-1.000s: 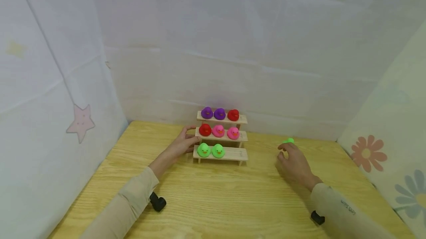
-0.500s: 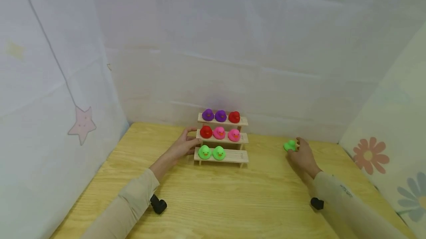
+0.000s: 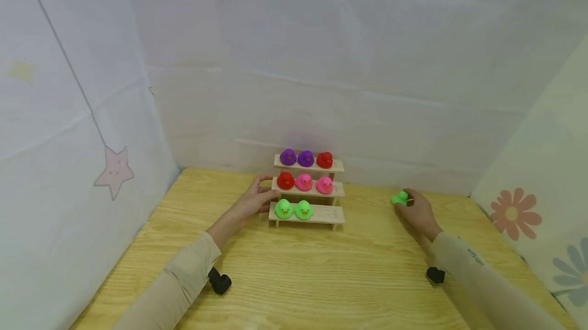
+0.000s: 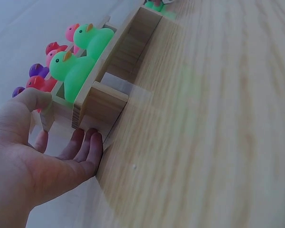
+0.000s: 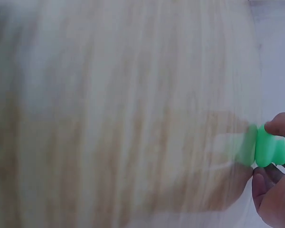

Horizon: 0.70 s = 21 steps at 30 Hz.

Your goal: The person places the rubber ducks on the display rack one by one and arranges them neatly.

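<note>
A three-tier wooden display stand holds small rubber ducks. Its top tier bears two purple ducks and a red duck. On the middle one sit another red duck and two pink ducks. Two green ducks occupy the left part of the lowest tier. My left hand grips the stand's left end; in the left wrist view its thumb touches a tier edge. Far right on the table, my right hand pinches a single green duck between thumb and fingers, partly hidden in the right wrist view.
The wood-grain table extends in front of the stand. White cloth walls enclose the back and both sides. Below each sleeve shows a black wrist device, left and right.
My right hand has moved from in front of the single green duck round to its right side and closed on it. My left hand stays at the stand.
</note>
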{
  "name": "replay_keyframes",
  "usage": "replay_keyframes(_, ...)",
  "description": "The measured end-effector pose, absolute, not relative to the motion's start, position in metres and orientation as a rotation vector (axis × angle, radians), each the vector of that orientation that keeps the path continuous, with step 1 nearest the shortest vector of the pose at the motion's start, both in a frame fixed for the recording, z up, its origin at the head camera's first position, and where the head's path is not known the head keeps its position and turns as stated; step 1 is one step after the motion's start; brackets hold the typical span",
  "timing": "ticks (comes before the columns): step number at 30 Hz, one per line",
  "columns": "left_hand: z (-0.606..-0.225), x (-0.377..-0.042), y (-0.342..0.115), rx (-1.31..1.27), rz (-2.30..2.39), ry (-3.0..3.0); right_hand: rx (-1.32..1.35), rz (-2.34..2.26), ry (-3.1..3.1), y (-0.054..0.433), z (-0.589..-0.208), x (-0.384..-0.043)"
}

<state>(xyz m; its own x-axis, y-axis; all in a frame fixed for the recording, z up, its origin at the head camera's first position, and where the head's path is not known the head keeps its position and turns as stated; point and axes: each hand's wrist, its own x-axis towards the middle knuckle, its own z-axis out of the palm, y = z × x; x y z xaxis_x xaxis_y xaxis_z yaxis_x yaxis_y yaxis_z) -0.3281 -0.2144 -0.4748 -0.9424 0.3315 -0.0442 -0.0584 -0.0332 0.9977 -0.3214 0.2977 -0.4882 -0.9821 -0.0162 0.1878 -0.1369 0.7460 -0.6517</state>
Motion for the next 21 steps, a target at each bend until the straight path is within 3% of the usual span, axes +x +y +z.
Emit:
replay_keyframes(8,-0.478,-0.329,-0.214,0.294,2.045,2.009,0.066,1.072,-2.768,0.299,-0.492,-0.319)
replay_keyframes(21,-0.476,-0.329,-0.215,0.28,2.039,2.02,0.311,1.0,-2.845,0.296,-0.493,-0.31)
